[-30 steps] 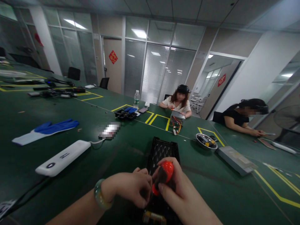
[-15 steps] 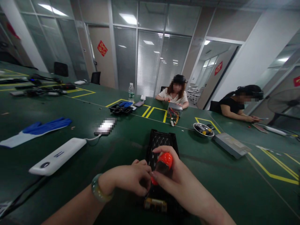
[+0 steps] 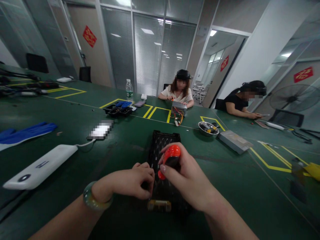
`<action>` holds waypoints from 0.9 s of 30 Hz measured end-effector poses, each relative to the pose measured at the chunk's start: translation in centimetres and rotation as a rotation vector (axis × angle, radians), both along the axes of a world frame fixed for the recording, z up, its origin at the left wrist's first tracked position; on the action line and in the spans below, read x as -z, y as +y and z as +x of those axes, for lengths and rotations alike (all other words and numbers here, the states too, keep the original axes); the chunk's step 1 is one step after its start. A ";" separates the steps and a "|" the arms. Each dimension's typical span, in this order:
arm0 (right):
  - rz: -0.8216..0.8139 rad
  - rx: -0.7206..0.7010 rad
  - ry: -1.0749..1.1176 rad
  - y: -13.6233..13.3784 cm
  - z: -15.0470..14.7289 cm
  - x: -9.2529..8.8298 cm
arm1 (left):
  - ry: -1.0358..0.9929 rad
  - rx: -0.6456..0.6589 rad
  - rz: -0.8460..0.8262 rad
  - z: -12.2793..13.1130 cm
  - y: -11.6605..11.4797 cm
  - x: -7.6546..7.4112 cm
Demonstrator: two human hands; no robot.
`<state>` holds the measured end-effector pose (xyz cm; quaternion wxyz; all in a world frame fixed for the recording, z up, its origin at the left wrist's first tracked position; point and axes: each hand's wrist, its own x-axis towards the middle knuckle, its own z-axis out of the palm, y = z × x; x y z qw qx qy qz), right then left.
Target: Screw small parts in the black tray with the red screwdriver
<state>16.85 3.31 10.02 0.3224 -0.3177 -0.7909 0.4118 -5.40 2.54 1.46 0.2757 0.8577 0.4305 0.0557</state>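
Note:
In my right hand [image 3: 190, 173] is a screwdriver [image 3: 172, 155] with a red and black handle. It points down over a black case with a perforated panel [image 3: 160, 140], and its tip cannot be made out. My left hand [image 3: 136, 181], with a bangle at the wrist, rests against the case's left side. Its fingers are curled in, and what they hold, if anything, is hidden. A yellowish component [image 3: 159, 205] shows at the near end of the case.
To the left lie a white power bank [image 3: 47, 163], a phone [image 3: 100, 130] and a blue-and-white glove [image 3: 30, 131]. A metal bowl of parts [image 3: 208, 128] and a grey metal box [image 3: 235, 141] stand to the right. Two people [image 3: 178, 90] sit across the green table.
The view has turned slightly right and down, so the table things appear shifted left. The screwdriver handle is tilted a little differently in my right hand; my left hand stays beside the case.

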 end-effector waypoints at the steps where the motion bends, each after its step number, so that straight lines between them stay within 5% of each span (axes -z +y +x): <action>1: 0.025 0.030 0.013 0.1 0.3 -0.2 | -0.004 0.001 -0.032 0.1 0.0 -0.1; 13: 0.122 0.146 -0.288 2.0 3.2 -1.3 | -0.015 0.010 -0.120 0.2 0.1 -1.3; 27: 0.105 0.129 -0.323 2.8 2.5 -0.4 | -0.090 -0.258 0.053 1.5 0.3 -0.8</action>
